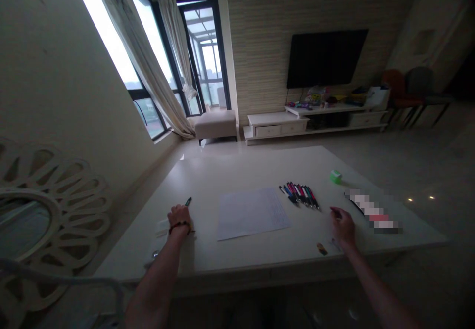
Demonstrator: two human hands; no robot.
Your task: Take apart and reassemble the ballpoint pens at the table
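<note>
A pen (pixel 188 201) is gripped in the closed left hand (pixel 180 218), its tip pointing forward. The right hand (pixel 343 227) is seen with fingers half curled; whether anything is held cannot be told. One sheet of paper (pixel 252 213) is laid on the white table (pixel 260 264) between the hands. About eight pens (pixel 299 194) are laid side by side, slanting toward the right hand, which is nearer them. One green block (pixel 336 176) is set beyond.

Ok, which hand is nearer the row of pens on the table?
Right hand: it is just to the right of the pens. The left hand is far to their left, beyond the sheet of paper.
</note>
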